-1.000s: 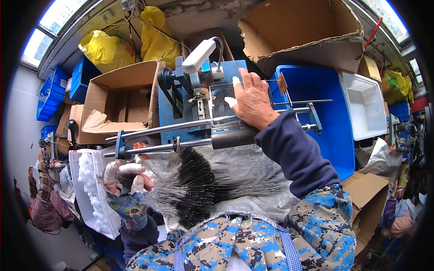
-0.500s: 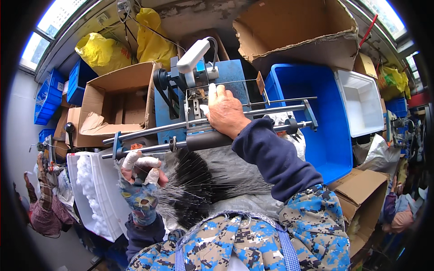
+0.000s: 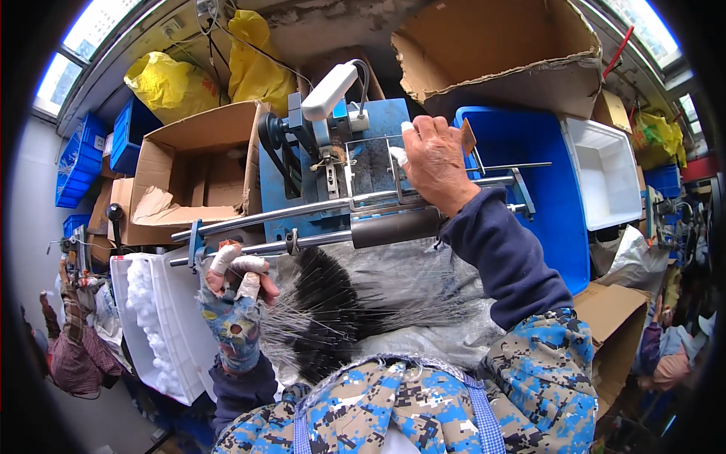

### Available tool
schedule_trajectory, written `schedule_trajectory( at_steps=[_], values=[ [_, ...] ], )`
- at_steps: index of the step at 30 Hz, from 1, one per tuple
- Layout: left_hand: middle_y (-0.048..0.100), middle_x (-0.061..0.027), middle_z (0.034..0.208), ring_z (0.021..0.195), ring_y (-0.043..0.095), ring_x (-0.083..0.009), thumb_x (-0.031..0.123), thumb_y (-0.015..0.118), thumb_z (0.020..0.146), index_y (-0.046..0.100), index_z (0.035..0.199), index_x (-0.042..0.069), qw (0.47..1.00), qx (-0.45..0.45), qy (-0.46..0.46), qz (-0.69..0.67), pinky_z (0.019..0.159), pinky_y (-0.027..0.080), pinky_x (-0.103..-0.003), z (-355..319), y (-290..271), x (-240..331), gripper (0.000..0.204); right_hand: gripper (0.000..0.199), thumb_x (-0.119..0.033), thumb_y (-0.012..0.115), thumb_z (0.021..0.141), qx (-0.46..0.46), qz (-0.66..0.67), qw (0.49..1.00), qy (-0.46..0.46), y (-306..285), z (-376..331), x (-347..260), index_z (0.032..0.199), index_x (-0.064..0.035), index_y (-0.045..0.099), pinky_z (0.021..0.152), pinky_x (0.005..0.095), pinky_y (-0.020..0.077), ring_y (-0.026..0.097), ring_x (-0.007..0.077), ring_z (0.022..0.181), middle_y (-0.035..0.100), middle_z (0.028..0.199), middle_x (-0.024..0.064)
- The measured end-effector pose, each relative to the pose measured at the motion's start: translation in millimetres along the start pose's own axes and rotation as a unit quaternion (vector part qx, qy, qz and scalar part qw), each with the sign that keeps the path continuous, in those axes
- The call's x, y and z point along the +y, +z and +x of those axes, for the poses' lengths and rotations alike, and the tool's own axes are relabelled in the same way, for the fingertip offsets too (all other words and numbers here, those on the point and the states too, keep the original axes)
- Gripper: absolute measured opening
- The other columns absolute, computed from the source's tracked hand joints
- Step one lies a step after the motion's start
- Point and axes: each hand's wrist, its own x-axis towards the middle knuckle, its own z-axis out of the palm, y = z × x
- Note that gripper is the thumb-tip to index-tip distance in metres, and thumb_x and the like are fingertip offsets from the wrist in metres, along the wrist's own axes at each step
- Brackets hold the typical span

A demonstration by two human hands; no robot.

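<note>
Yel. bags (image 3: 170, 83) nr cardbd. box (image 3: 206, 122)

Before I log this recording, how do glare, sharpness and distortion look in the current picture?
Head view: the upper-left window is nearly washed out; head view: highlights streak the rear steel rod, while the black bristly bundle loses detail; head view: the right hand looks fairly sharp, but straight edges bow toward the dark rim.

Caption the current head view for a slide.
Right hand at a blue machine, taped left hand beside a spread of black and silvery strands.
</note>
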Motion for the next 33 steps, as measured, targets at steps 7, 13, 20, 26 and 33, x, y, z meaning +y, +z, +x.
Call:
schedule_trajectory(
  at_steps=[7,13,20,26,33],
  values=[
    [0.062,-0.0131,0.086,0.058,0.057,-0.0153,-0.001,0.050,0.085,0.045,0.121,0.002,0.996,0.016,0.067,0.065,0.043,0.043,-0.022,11,9,12,0.036,0.010,-0.010,0.055,0.074,-0.138,-0.112,0.983,-0.047,-10,9,17,0.078,-0.0096,0.064,0.073,0.0386,0.0382,0.057,0.0213,0.080,0.064,0.078,0.0062],
    [0.061,-0.0111,0.083,0.061,0.057,-0.0150,-0.002,0.052,0.084,0.049,0.113,-0.001,0.996,0.032,0.058,0.060,0.051,0.047,-0.024,6,-26,15,0.029,0.027,-0.006,0.061,0.065,-0.165,0.183,0.960,-0.130,-91,-68,-26,0.090,0.0020,0.055,0.070,0.0379,0.0399,0.053,0.0266,0.076,0.059,0.081,0.0152],
    [0.061,-0.0094,0.091,0.087,0.060,-0.0186,-0.001,0.061,0.079,0.054,0.106,0.003,0.990,-0.106,0.067,0.061,0.077,0.048,-0.029,-4,57,5,0.028,0.029,0.000,0.061,0.078,-0.109,0.635,0.763,-0.053,-67,-62,-95,0.106,0.0018,0.054,0.069,0.0310,0.0482,0.061,0.0281,0.077,0.059,0.089,0.0156],
    [0.059,-0.0110,0.095,0.082,0.060,-0.0227,0.001,0.066,0.066,0.055,0.104,0.007,0.736,-0.258,0.071,0.621,0.074,0.049,-0.031,-15,-23,-76,0.040,0.012,-0.006,0.060,0.077,0.023,0.228,0.973,-0.020,-30,-11,-39,0.089,-0.0064,0.061,0.055,0.0369,0.0434,0.055,0.0285,0.065,0.051,0.072,0.0099],
    [0.057,-0.0123,0.099,0.089,0.057,-0.0277,0.000,0.064,0.065,0.048,0.121,0.008,0.789,-0.323,-0.005,0.522,0.076,0.046,-0.037,0,-21,-77,0.058,0.011,-0.010,0.054,0.072,-0.023,0.030,0.999,-0.026,24,27,-28,0.081,-0.0072,0.060,0.068,0.0385,0.0434,0.051,0.0271,0.088,0.054,0.089,0.0096]
  ],
)
